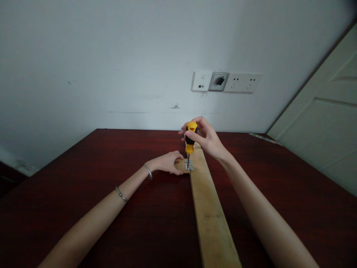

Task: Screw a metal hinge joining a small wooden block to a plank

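Screwdriver: yellow and black handle, short steel shaft, standing upright with its tip down on the hinge. Sits towards the far middle of the table, over the far end of the plank.

Hinge: small, silver metal, lying flat across the seam between the plank and the block, just under the screwdriver tip.

Right hand: fingers closed around the screwdriver handle from the right, thumb and fingertips wrapped over its top.

Left hand: pressed flat on the block, fingers together and curled over it, just left of the hinge. Two thin bangles on the arm, one at the wrist, one farther down the forearm.

Block: small piece of pale wood, mostly covered by the left hand, butted against the left edge of the plank.

Plank: long, pale wood, running from the near edge away to the far middle, lying flat.

Table: dark red-brown wood grain, bearing all of the above.

Wall: pale, scuffed, behind the table. Socket panel: white, with a grey middle plate, mounted above the far right of the table.

Door: cream, panelled, at the far right.
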